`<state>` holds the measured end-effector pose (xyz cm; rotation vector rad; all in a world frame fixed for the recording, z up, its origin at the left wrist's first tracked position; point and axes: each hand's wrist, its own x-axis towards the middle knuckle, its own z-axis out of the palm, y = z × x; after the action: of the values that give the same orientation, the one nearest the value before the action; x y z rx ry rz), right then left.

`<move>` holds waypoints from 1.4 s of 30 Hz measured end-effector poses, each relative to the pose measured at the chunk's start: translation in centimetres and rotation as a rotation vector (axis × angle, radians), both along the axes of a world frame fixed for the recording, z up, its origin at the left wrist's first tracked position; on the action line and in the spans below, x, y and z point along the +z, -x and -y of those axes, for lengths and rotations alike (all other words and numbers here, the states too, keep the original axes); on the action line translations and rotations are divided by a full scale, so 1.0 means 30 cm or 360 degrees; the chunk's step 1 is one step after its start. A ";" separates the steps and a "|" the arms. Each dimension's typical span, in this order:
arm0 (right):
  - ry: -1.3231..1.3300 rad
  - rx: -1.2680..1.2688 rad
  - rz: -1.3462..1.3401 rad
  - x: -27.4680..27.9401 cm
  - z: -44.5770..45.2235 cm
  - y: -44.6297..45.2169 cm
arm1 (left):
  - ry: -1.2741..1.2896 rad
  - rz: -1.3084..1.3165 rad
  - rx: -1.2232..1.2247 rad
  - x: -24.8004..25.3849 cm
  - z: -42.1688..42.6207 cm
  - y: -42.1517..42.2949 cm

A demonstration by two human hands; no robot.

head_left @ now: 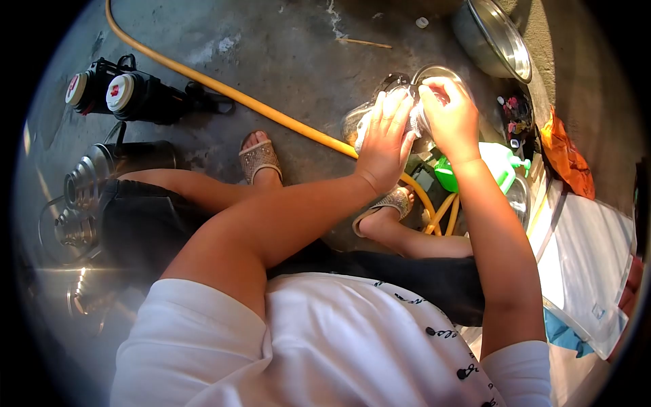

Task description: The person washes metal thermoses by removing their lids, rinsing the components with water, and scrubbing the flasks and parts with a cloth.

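Note:
My left hand [388,141] lies with its fingers stretched out over whitish, foamy-looking stuff [415,123] and shiny metal. Close beside it, my right hand [451,119] has its fingers bent inward in a closed grip; glare and the fingers hide what is in it. A round metal vessel [444,70] shows its rim just behind the right fingers. Another shiny piece [352,122] sits to the left of the left hand, partly covered. Below the right wrist stands a bright green and white plastic container [498,166].
A yellow hose [237,97] crosses the concrete floor and loops by my right foot. Black flasks with white tops [121,93] and metal pots [85,180] stand at left. A large steel basin [494,41], an orange bag [568,154] and white sheeting [583,237] are at right.

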<state>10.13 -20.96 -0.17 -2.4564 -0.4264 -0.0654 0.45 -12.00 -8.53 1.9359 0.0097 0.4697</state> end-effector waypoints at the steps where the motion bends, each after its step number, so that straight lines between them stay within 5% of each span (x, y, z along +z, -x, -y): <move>1: -0.0001 -0.0002 -0.0010 -0.005 0.000 -0.003 | -0.0001 -0.0010 -0.0002 -0.007 -0.005 -0.013; 8: 0.0200 -0.0183 0.0196 -0.017 -0.033 -0.055 | 0.0161 0.0267 -0.0291 -0.060 -0.130 -0.256; 14: 0.0158 -0.0259 0.0126 -0.025 -0.033 -0.077 | -0.0121 -0.0460 -0.0912 -0.003 -0.165 -0.535; 19: 0.0130 -0.0295 0.0109 -0.039 -0.028 -0.058 | 0.0380 -0.0293 -0.0453 -0.021 -0.129 -0.373; 21: 0.0108 -0.0281 0.0087 -0.038 -0.029 -0.072 | 0.0297 0.0069 -0.0319 -0.032 -0.115 -0.283; 25: 0.0091 -0.0227 0.0066 -0.020 -0.030 -0.062 | 0.0090 0.0146 -0.0051 -0.009 -0.052 -0.060; 31: -0.0041 -0.0143 0.0042 -0.022 -0.027 -0.055 | 0.0003 0.0077 -0.0117 -0.014 -0.065 -0.035; 40: -0.0018 -0.0325 0.0119 -0.052 -0.026 -0.113 | 0.0166 0.0168 -0.0478 -0.033 -0.166 -0.367; 42: 0.0025 -0.0338 0.0153 -0.058 -0.026 -0.120 | 0.0169 -0.0077 -0.0626 -0.010 -0.171 -0.451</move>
<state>13.72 -20.19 -1.91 -2.5127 -0.2056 -0.2710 13.97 -6.89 -8.83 1.7877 -0.3042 0.1565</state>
